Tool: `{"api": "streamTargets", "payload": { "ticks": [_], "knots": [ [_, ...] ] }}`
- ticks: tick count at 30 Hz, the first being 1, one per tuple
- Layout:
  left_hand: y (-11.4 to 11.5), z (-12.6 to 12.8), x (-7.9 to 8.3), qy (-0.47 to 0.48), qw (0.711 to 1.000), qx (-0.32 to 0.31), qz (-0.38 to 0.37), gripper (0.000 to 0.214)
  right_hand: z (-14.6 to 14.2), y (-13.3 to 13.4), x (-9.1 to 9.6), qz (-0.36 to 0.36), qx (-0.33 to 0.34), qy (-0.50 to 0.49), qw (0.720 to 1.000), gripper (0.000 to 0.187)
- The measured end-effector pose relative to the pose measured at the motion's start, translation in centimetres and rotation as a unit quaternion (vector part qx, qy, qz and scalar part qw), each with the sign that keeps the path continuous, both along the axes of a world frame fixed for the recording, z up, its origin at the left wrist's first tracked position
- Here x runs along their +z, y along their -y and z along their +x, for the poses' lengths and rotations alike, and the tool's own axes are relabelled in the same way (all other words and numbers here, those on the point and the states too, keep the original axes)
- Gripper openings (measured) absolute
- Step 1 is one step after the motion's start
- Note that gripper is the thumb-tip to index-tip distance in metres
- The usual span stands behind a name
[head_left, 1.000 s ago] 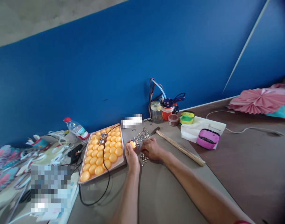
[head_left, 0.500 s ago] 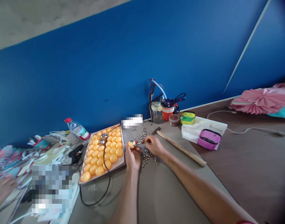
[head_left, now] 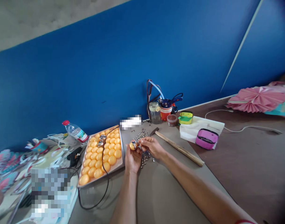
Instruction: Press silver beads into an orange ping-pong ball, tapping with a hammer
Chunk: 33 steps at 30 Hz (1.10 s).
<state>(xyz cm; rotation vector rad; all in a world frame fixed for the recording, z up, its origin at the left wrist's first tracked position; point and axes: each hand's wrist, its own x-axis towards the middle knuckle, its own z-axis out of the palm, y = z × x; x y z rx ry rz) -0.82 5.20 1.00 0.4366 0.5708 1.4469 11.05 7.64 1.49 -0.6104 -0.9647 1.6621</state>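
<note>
In my left hand (head_left: 133, 163) is an orange table tennis ball (head_left: 132, 146), partly covered with shiny silver pieces. My right hand (head_left: 153, 147) is closed in a pinch right beside the ball; whatever its fingertips hold is too small to make out. Loose silver beads (head_left: 141, 134) lie scattered on the table behind and beneath my hands. Left of my hands stands a shallow box (head_left: 122, 160) filled with rows of orange table tennis balls (head_left: 92, 163). Two silver-studded balls (head_left: 101, 140) rest among them.
A hammer (head_left: 178, 147) lies right of my hands. Behind are a glass jar (head_left: 155, 113), red paper cups (head_left: 166, 114) and a purple mesh case (head_left: 206, 138). A black cord (head_left: 107, 186) loops over the box. Farther left are a bottle (head_left: 78, 133) and a glue gun (head_left: 74, 157).
My right hand has moved left, bringing its fingertips to the ball. The ball has turned slightly in my left hand. At the left edge another person's hand has mostly left the view.
</note>
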Motion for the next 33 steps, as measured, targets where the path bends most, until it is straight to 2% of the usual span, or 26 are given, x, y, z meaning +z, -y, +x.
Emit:
{"api": "streamTargets", "payload": {
  "ticks": [4, 14, 23, 33],
  "knots": [
    [0.1, 0.17, 0.15, -0.013, 1.0, -0.007, 0.006, 0.028, -0.02, 0.07, -0.02, -0.008, 0.027, -0.015, 0.999, 0.024],
    [0.0, 0.24, 0.03, 0.013, 1.0, 0.013, -0.025, 0.025, -0.5, 0.16, -0.12, 0.031, 0.007, 0.092, 0.995, 0.023],
    [0.15, 0.62, 0.28, -0.003, 1.0, 0.018, -0.007, 0.029, -0.87, 0.29, -0.26, 0.07, -0.014, 0.135, 0.988, 0.016],
    [0.37, 0.82, 0.21, -0.027, 0.999, 0.031, 0.001, 0.03, -0.49, 0.37, -0.06, 0.073, 0.005, 0.157, 0.985, 0.011]
  ]
}}
